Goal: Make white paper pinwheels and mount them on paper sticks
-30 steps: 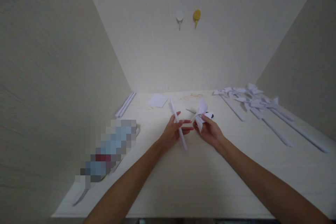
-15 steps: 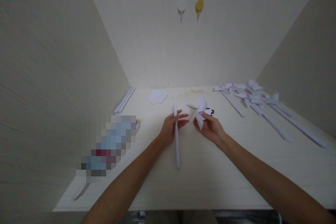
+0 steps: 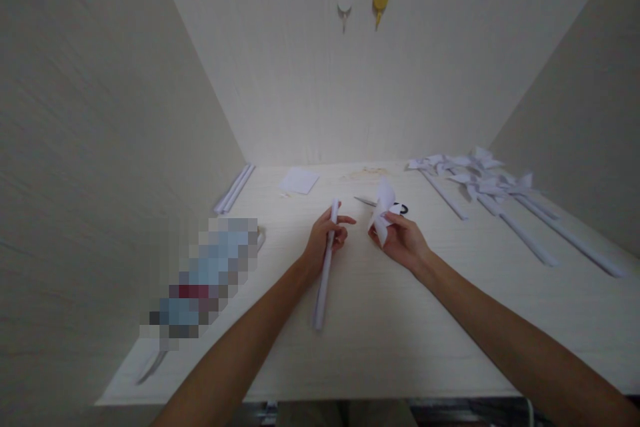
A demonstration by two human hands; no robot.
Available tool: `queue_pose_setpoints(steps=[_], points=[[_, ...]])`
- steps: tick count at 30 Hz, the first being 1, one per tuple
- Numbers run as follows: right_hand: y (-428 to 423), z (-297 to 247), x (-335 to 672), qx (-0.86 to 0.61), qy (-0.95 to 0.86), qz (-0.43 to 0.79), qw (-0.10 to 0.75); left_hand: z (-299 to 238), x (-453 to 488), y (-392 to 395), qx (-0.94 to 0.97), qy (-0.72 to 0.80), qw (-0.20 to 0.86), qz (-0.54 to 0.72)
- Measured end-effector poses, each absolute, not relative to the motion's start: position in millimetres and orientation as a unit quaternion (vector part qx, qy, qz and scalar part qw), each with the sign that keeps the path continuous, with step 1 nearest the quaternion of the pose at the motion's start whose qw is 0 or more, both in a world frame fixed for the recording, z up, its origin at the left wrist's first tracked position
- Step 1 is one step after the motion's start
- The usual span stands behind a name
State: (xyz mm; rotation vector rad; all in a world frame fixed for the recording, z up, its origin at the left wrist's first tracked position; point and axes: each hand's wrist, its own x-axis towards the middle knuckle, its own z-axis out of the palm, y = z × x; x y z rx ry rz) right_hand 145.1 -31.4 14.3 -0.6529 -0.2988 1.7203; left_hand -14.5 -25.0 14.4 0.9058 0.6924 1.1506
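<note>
My left hand (image 3: 326, 238) is closed round a rolled white paper stick (image 3: 324, 277) near its top end; the stick slants down toward me over the table (image 3: 380, 333). Just to its right, my right hand (image 3: 403, 238) pinches a folded white paper pinwheel head (image 3: 383, 208), held upright above the table. The two hands are a short gap apart. Behind the pinwheel head lie scissors (image 3: 373, 203) with black handles, partly hidden by the paper.
Several finished paper pinwheels on sticks (image 3: 493, 203) lie at the right back. A white paper square (image 3: 299, 181) and spare paper sticks (image 3: 234, 188) lie at the back left. A blurred-out object (image 3: 207, 277) lies at the left. Two wall hooks (image 3: 363, 1) hang above.
My left hand has slid up the paper stick and turned it, so its lower end now swings toward me and left. The right hand has kept the pinwheel head nearly still.
</note>
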Motion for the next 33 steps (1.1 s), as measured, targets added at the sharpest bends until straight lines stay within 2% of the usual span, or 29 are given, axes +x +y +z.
queue_pose_setpoints(steps=[5, 9, 23, 33], points=[[-31.4, 10.7, 146.3, -0.275, -0.156, 0.753, 0.577, 12.5, -13.5, -23.6, 0.424, 0.347, 0.699, 0.46], [-32.9, 13.4, 145.4, -0.277, -0.165, 0.756, 0.569, 8.6, -12.7, -23.0, 0.46, 0.354, 0.657, 0.482], [-32.7, 6.0, 138.9, -0.23, -0.271, 0.729, 0.585, 12.7, -11.5, -27.4, 0.494, 0.349, 0.666, 0.436], [-31.8, 5.4, 137.9, -0.232, -0.274, 0.727, 0.586, 13.1, -11.4, -30.0, 0.532, 0.368, 0.644, 0.409]])
